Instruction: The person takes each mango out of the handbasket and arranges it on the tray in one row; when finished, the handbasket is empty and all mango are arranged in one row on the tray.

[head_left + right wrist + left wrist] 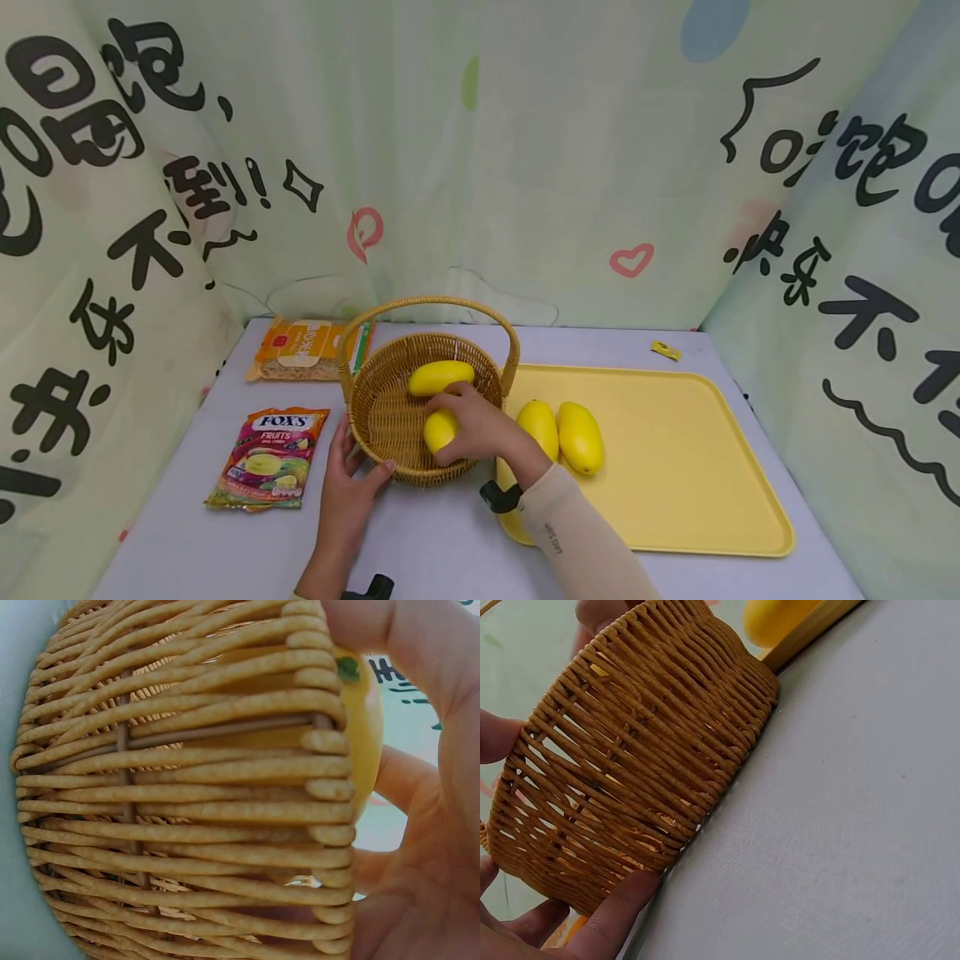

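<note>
A round wicker basket (384, 421) with a tall arched handle stands mid-table. My left hand (349, 496) holds its near left side, thumb at the rim; in the left wrist view the fingers (615, 919) press against the woven wall. Inside the basket's near right part, my right hand (483, 427) grips a yellow mango (439, 431), whose green stem end shows over the rim in the right wrist view. Another mango (441, 377) lies in the basket behind it. Two mangoes (581, 438) rest side by side on the yellow tray (690, 467), close to my right wrist.
Left of the basket lies a purple candy bag (266, 458) marked FOX'S. An orange food packet (300, 348) lies behind it, near the back edge. A small yellow wrapper (665, 350) sits beyond the tray. Printed curtains (525, 167) enclose the table's back and sides.
</note>
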The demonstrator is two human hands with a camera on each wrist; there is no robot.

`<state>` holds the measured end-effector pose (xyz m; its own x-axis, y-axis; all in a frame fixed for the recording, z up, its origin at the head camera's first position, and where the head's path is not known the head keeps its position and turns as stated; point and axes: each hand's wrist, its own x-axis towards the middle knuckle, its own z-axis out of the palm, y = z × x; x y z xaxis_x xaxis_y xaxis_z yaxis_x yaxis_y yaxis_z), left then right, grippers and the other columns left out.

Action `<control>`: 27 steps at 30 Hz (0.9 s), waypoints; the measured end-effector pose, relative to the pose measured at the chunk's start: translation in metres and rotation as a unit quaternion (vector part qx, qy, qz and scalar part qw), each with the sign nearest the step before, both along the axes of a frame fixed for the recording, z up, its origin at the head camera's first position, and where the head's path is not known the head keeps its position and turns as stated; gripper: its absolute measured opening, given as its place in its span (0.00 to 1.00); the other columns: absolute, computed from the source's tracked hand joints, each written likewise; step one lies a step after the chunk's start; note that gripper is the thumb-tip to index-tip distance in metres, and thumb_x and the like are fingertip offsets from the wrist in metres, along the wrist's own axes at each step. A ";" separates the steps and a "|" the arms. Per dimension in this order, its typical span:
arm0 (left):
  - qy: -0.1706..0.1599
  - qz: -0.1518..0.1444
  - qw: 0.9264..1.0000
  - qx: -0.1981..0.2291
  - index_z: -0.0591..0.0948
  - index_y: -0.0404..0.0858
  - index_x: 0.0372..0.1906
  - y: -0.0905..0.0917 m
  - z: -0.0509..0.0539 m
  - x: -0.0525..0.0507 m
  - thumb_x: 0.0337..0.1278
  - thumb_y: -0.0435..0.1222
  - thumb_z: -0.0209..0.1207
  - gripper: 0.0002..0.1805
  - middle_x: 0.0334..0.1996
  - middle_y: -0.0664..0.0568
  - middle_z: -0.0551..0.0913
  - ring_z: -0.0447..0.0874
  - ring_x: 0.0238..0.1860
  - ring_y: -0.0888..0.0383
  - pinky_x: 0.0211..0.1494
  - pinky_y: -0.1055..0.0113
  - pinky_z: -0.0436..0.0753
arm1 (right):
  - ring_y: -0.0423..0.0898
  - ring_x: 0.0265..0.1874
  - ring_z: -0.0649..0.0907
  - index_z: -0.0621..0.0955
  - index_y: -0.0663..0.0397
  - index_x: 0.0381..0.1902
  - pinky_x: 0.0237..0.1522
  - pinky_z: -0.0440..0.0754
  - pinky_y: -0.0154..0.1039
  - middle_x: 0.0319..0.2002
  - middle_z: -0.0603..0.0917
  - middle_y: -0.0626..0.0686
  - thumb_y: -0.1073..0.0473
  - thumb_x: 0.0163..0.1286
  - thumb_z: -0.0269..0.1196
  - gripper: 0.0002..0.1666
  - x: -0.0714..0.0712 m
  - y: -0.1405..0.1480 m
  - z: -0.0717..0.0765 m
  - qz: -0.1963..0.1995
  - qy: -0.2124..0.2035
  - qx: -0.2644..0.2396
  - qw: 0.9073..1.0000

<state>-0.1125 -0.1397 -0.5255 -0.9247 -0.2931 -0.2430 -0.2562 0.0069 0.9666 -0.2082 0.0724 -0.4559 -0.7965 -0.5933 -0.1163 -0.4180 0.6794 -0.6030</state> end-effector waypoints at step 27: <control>0.003 -0.008 1.000 -0.006 0.44 0.66 0.86 -0.002 -0.004 0.000 0.63 0.36 0.71 0.60 0.86 0.46 0.53 0.58 0.83 0.38 0.72 0.48 0.78 | 0.54 0.64 0.78 0.81 0.33 0.58 0.57 0.84 0.48 0.74 0.66 0.55 0.47 0.47 0.79 0.38 0.014 0.016 0.003 0.009 0.030 -0.177 0.984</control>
<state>-0.1124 -0.1417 -0.5290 -0.9307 -0.2822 -0.2329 -0.2493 0.0232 0.9681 -0.1940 0.0886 -0.4525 -0.7845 -0.6024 0.1472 -0.4702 0.4231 -0.7745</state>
